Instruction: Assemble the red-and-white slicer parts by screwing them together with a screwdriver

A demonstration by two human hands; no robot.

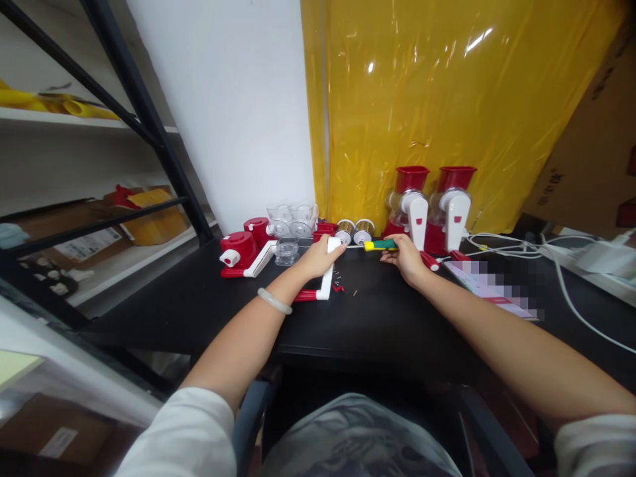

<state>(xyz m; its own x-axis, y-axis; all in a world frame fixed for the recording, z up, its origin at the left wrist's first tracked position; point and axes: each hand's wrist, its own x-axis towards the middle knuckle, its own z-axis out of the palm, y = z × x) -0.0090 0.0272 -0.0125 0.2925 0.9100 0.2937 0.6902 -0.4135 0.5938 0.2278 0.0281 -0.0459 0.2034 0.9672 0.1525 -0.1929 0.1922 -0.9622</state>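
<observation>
My left hand (320, 257) is closed around the top of a white crank handle (325, 283), whose red grip (307, 295) points left near the table. In my right hand (408, 260) is a screwdriver (381, 245) with a green and yellow handle. Its thin shaft (354, 246) runs left toward the upper end of the crank; whether the tip touches a screw there I cannot tell. Small screws (355, 292) and a little red part (338, 288) lie on the black table just right of the crank.
Red bases (239, 250) and clear plastic hoppers (293, 218) stand at the back left. Two metal grater drums (364, 231) sit behind my hands. Two assembled red and white rotary graters (412, 205) stand at the back right, near white cables (517, 244) and a partly pixelated flat sheet (489, 288).
</observation>
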